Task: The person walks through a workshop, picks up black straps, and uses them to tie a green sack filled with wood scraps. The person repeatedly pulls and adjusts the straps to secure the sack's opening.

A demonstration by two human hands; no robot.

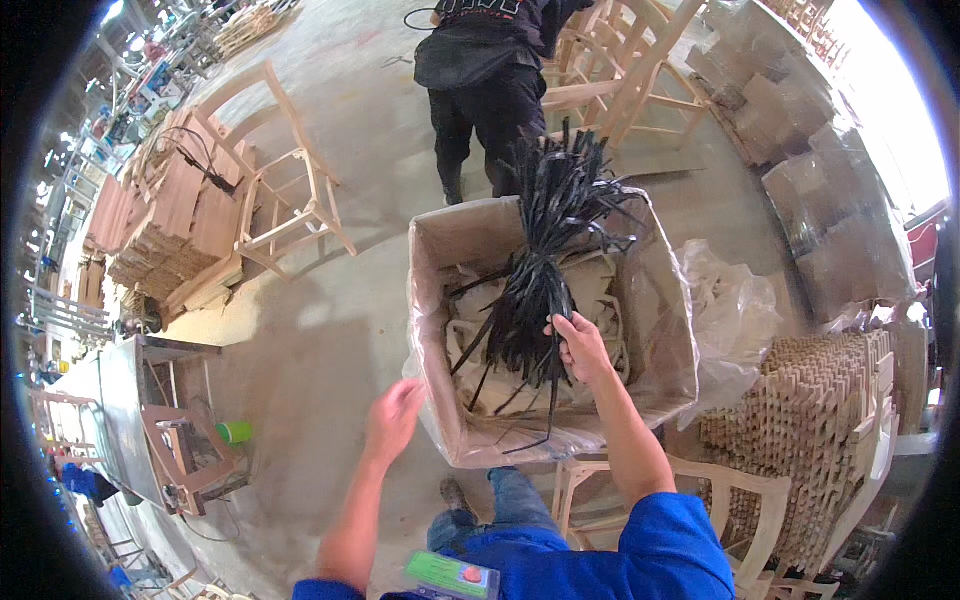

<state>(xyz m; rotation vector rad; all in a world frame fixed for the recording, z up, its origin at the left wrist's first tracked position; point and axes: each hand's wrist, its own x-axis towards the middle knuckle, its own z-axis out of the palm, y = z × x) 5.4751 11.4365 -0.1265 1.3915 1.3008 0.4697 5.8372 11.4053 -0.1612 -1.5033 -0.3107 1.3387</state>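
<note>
A large bundle of black strips [540, 270], like flat strapping, is bunched at its middle and fans out at both ends. It lies across an open box [427, 300] lined with clear plastic. My right hand [583, 345] is closed on the bundle's near right side, fingers wrapped round some strips. At the box's near left edge is my left hand [396, 412], its fingers drawn together. Whether anything is between those fingers is hidden by blur and glare. Some loose strip ends hang down inside the box over pale brown material [490, 385].
A person in dark clothes [485, 90] stands just beyond the box. Wooden chair frames [300, 185] stand at the left and far right. Stacked boards [180, 215] lie at left; stacked wooden parts [790, 430] stand at right. Loose plastic film [735, 310] spills beside the box.
</note>
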